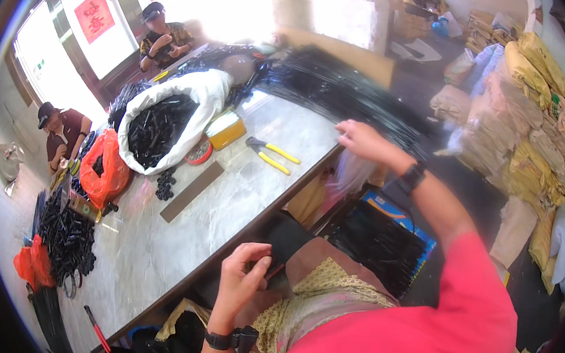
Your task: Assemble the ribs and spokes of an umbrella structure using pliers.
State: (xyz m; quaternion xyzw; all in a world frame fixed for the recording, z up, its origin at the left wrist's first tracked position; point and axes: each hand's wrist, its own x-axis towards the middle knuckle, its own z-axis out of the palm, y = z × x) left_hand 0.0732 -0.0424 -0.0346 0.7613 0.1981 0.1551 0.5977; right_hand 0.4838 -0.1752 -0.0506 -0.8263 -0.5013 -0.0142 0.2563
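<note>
My left hand (242, 272) is over my lap, fingers half bent and thumb apart from them, with nothing visible between. Out past the table's near right corner, my right hand (361, 141) has its fingers drawn together and pointing left; whatever they may hold is too small to make out. Just beyond it lies a wide bundle of long thin black rods (348, 85), jutting over the table's right end. Yellow-handled pliers (271, 154) rest on the grey marbled tabletop (231, 200), left of the right hand. A flat dark strip (192, 192) lies further left.
A white sack (219, 85) of black parts, an orange bag (104, 165), a yellow box (226, 131) and a black parts heap (64, 227) crowd the table. Two people sit across. Below my right arm stands a blue-edged box (380, 235). Sacks (524, 131) pile up at right.
</note>
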